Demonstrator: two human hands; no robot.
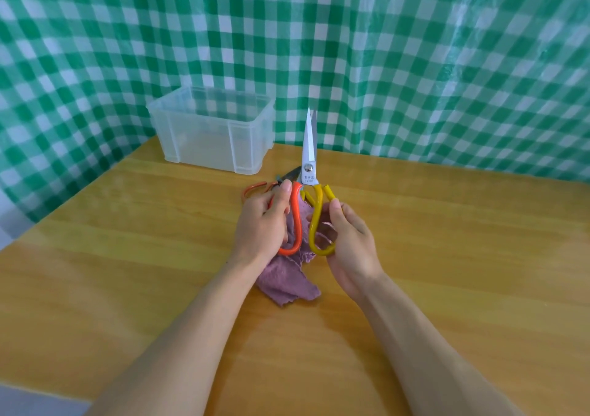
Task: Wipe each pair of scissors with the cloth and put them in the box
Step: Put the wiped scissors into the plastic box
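I hold a pair of scissors (309,147) upright over the table, blades nearly closed and pointing away from me. My left hand (263,224) grips its orange handle loop, and my right hand (349,243) grips its yellow handle loop. A purple cloth (284,283) lies crumpled on the table beneath and between my hands. A second pair of scissors (255,188) with thin orange handles lies flat on the table behind my left hand, partly hidden by it. The clear plastic box (212,128) stands at the back, left of the raised blades, and looks empty.
The wooden table (127,256) ends at a green and white checked sheet (415,64) hanging along its far and left sides. The box sits against that sheet near the table's far edge.
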